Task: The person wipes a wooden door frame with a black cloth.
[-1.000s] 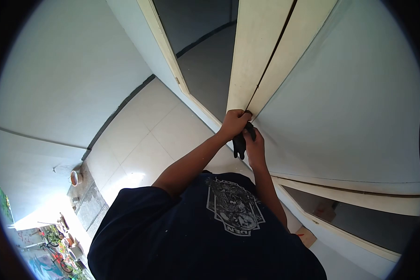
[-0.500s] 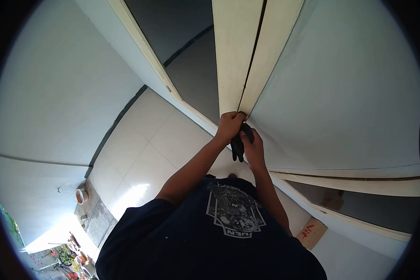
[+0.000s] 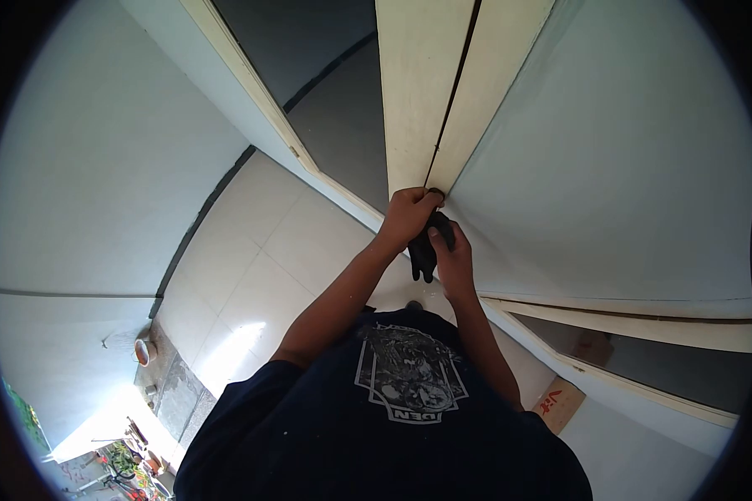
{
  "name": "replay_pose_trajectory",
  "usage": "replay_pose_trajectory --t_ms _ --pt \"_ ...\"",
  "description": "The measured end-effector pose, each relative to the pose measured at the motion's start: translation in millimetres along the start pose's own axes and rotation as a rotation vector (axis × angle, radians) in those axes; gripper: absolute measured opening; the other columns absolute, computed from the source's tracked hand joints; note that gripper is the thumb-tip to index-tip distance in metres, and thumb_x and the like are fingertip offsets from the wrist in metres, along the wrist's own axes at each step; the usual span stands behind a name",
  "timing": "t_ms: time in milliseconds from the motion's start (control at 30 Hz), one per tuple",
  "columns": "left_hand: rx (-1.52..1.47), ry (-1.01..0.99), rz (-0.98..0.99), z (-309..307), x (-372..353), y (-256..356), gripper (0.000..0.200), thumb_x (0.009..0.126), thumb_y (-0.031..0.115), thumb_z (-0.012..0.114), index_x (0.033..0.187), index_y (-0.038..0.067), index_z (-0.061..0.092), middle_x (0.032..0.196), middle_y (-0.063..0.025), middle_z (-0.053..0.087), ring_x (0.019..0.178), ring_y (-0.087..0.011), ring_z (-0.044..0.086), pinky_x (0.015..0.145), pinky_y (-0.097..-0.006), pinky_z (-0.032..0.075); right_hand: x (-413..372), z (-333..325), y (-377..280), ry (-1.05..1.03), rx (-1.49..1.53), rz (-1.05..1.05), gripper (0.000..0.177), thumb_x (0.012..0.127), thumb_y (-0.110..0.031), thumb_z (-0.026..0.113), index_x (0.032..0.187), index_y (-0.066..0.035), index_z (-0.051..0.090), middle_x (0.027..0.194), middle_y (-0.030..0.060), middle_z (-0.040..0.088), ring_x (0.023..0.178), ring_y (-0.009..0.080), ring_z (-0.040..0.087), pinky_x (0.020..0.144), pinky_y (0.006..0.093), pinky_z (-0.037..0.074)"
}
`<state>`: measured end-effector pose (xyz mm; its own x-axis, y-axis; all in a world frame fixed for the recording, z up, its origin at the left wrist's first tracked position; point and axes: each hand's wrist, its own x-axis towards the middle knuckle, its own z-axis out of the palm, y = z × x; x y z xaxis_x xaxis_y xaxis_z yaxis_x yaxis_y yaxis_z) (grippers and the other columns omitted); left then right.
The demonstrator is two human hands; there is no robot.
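At the cream door edge (image 3: 422, 100), my left hand (image 3: 409, 213) has its fingers closed at a small dark round thing (image 3: 435, 194) beside the narrow dark gap. Just below it, my right hand (image 3: 453, 255) is wrapped round a black glove (image 3: 424, 258), whose fingers hang downward. The glove lies between my two hands. What my left fingertips grip is too small to make out.
Dark glass panels (image 3: 334, 108) stand at the upper left. A cardboard box (image 3: 559, 404) sits on the floor at the lower right. Near the bright doorway at the lower left are a bucket (image 3: 145, 351) and plants (image 3: 122, 459).
Both hands and the glove appear slightly higher in the view, which has shifted a little. My left hand stays at the door edge and my right hand keeps its hold on the glove.
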<state>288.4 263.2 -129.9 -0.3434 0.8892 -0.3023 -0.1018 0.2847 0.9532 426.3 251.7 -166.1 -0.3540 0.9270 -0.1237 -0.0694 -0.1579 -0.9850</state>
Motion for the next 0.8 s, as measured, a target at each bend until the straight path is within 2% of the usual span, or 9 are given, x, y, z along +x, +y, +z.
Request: replay_pose_trajectory --t_ms 100,133,200,300,400,533,600,700,800 --pt "-0.034 -0.037 0.075 2.1 -4.2 11.4 0.029 0.089 0.024 0.062 0.085 -0.004 0.07 0.069 -0.0036 0.062 0.061 -0.0108 0.055 0.058 -0.0263 0.045 2.8 -0.9 -10.1 -0.02 0.066 -0.013 0.029 0.096 -0.021 0.065 0.115 0.001 0.06 0.093 0.0058 0.066 0.079 0.011 0.061 0.071 0.0254 0.05" --pt "-0.056 -0.029 0.055 1.5 1.6 -0.7 0.028 0.089 0.024 0.063 0.085 -0.003 0.07 0.069 -0.0034 0.061 0.061 -0.0104 0.054 0.058 -0.0261 0.045 3.9 -3.4 -3.3 -0.009 0.067 -0.014 0.029 0.096 -0.021 0.065 0.115 0.001 0.06 0.093 0.0058 0.066 0.079 0.011 0.061 0.071 0.0254 0.05" --pt "-0.077 -0.027 0.039 2.6 11.2 -18.9 0.027 0.089 0.024 0.063 0.086 -0.003 0.07 0.068 -0.0032 0.061 0.061 -0.0099 0.054 0.057 -0.0259 0.044 11.0 -7.8 21.2 -0.063 0.133 0.156 0.029 0.096 -0.02 0.065 0.116 0.001 0.06 0.093 0.0049 0.066 0.079 0.01 0.061 0.072 0.0246 0.05" --pt "-0.049 0.027 -0.055 2.1 6.8 -26.9 0.026 0.086 0.022 0.062 0.083 -0.003 0.07 0.068 -0.0047 0.063 0.062 -0.0111 0.055 0.059 -0.0253 0.044 9.1 -5.0 39.3 -0.024 0.109 0.16 0.027 0.097 -0.018 0.063 0.117 -0.001 0.058 0.098 0.0026 0.064 0.084 0.0078 0.06 0.076 0.0243 0.049" --pt "-0.071 -0.006 0.012 6.2 -5.3 7.3 0.025 0.086 0.021 0.063 0.082 -0.003 0.07 0.068 -0.0042 0.062 0.061 -0.0108 0.054 0.057 -0.0258 0.044 -4.3 -4.0 -16.0 -0.035 0.139 0.067 0.028 0.097 -0.019 0.064 0.118 -0.001 0.058 0.097 0.0029 0.064 0.085 0.0082 0.06 0.077 0.0246 0.049" --pt "-0.156 -0.04 0.055 8.3 -1.7 10.8 0.024 0.087 0.02 0.063 0.082 -0.002 0.069 0.07 -0.0041 0.063 0.06 -0.0106 0.054 0.057 -0.0259 0.044 4.1 -8.9 -26.3 -0.048 0.09 0.004 0.028 0.096 -0.021 0.066 0.114 0.0 0.061 0.091 0.0032 0.065 0.079 0.0076 0.059 0.071 0.0245 0.048" --pt "-0.16 -0.03 0.067 6.6 8.0 -10.0 0.024 0.087 0.02 0.062 0.083 -0.002 0.069 0.07 -0.0042 0.063 0.06 -0.0106 0.054 0.057 -0.0259 0.044 13.1 -9.6 2.0 -0.058 0.163 0.144 0.027 0.095 -0.02 0.066 0.112 0.0 0.061 0.09 0.0031 0.065 0.079 0.0077 0.059 0.071 0.0246 0.048" --pt "-0.139 0.024 -0.06 2.3 19.6 -42.5 0.024 0.087 0.02 0.062 0.083 -0.003 0.069 0.071 -0.0046 0.064 0.062 -0.0109 0.055 0.059 -0.0257 0.045 25.0 -12.4 43.0 -0.102 0.176 0.277 0.028 0.097 -0.018 0.063 0.117 0.0 0.058 0.097 0.004 0.064 0.085 0.0095 0.061 0.076 0.0255 0.05" --pt "-0.078 0.035 -0.089 3.4 16.5 -37.0 0.025 0.089 0.021 0.06 0.086 -0.003 0.069 0.074 -0.0063 0.064 0.066 -0.0124 0.058 0.061 -0.0265 0.047 22.3 -14.5 37.0 -0.094 0.089 0.278 0.028 0.097 -0.018 0.063 0.117 0.001 0.057 0.099 0.005 0.064 0.086 0.0104 0.061 0.077 0.0262 0.051"
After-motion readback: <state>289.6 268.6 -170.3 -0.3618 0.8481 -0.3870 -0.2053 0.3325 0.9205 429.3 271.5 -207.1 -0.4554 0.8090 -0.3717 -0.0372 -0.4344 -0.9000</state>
